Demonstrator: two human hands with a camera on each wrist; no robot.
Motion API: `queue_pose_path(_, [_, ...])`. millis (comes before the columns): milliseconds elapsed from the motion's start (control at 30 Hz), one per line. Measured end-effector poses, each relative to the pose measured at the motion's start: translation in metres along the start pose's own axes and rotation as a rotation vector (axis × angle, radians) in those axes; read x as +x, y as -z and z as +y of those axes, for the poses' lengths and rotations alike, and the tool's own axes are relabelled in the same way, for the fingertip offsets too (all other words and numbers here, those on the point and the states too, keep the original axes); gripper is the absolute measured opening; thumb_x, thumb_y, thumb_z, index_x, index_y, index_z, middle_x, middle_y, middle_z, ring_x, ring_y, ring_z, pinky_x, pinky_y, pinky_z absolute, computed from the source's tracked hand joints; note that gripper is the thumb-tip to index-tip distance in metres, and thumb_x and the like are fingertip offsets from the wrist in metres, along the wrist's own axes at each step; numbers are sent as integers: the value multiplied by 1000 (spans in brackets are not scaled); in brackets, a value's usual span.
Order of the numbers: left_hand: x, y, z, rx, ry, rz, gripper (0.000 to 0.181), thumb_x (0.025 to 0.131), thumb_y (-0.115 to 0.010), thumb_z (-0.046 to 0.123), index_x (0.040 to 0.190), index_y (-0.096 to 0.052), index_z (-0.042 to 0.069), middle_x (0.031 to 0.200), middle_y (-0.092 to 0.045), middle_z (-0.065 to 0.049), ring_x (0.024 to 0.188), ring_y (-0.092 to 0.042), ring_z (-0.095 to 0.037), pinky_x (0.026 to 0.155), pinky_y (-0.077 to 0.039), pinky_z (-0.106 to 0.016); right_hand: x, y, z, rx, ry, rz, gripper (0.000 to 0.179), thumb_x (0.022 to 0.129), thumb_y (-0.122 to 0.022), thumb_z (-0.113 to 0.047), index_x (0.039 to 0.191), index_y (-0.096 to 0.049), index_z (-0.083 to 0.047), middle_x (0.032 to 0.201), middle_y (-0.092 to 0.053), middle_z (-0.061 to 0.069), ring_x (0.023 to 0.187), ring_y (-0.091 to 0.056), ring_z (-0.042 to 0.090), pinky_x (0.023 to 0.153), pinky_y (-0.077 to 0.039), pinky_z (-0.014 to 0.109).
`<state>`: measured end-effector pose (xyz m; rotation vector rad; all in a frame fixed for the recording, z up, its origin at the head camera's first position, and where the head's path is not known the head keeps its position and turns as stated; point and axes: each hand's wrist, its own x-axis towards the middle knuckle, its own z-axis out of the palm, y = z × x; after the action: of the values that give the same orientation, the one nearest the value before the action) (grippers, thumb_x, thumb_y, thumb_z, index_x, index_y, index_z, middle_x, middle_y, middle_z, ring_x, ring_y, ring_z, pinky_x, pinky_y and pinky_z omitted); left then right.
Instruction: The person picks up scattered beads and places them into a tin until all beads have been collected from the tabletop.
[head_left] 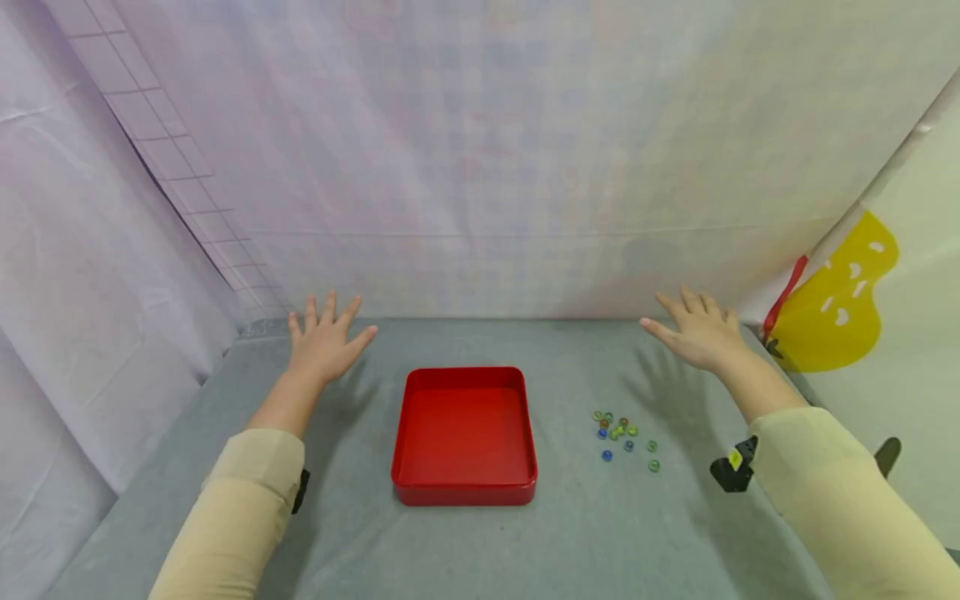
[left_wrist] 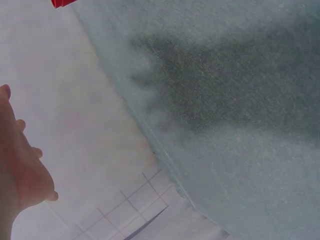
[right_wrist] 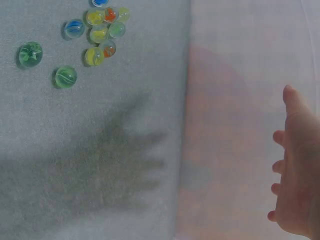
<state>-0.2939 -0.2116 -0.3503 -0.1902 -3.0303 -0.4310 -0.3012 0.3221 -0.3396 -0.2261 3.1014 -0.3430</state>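
Observation:
My left hand [head_left: 324,348] is held out over the back left of the grey table, fingers spread and straight, with nothing in it. On the other side my right hand [head_left: 701,335] hovers over the back right, its fingers likewise spread and holding nothing. Between the two, nearer to me, sits a square red tray [head_left: 465,433] with low walls and a bare floor. Several glass marbles [head_left: 618,431] lie loosely grouped to the right of the tray. The right wrist view shows swirls of colour inside them: a green marble [right_wrist: 66,77], a blue marble [right_wrist: 74,29], also yellow and orange ones.
The grey table surface [head_left: 360,533] runs back to a pale checked curtain [head_left: 465,167]. White sheeting [head_left: 67,275] closes off the left. At the right edge hangs a yellow shape [head_left: 843,308] with white marks and a red strip [head_left: 785,297]. Both hands cast shadows on the table.

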Motion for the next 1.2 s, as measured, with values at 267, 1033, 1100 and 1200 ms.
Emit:
queue_pose_path(267, [-2,1,1,-7,-14,-1,71,99,-34,55,155,-13,17,157,6,-21,138,19,-43,102,14,-64,-2,0,3,10,12,30,85,94,-27,-67,153,-16,-7,152,-2,32,135,4,55,98,6,72])
queue_pose_path(1033, [-22,-15,8,-160,-141,26,73,97,-38,57,154,-18,17,158,-3,-19,141,6,-44,104,6,-65,-27,-4,5,34,91,131,76,97,-38,-58,152,-23,-8,153,-9,30,135,-5,54,96,3,75])
queue_pose_path(1100, [-25,-16,8,-190,-154,34,72,98,-39,55,154,-19,16,158,-5,-19,141,6,-43,104,6,-65,-31,-5,6,43,104,150,74,97,-39,-56,151,-25,-7,153,-10,30,136,-6,53,96,2,75])
queue_pose_path(1200, [-28,-18,8,-231,-170,46,71,98,-41,54,154,-19,17,158,-7,-18,142,5,-42,105,6,-64,-36,-7,7,65,109,167,72,98,-42,-52,150,-27,-6,153,-11,29,136,-7,52,96,0,75])
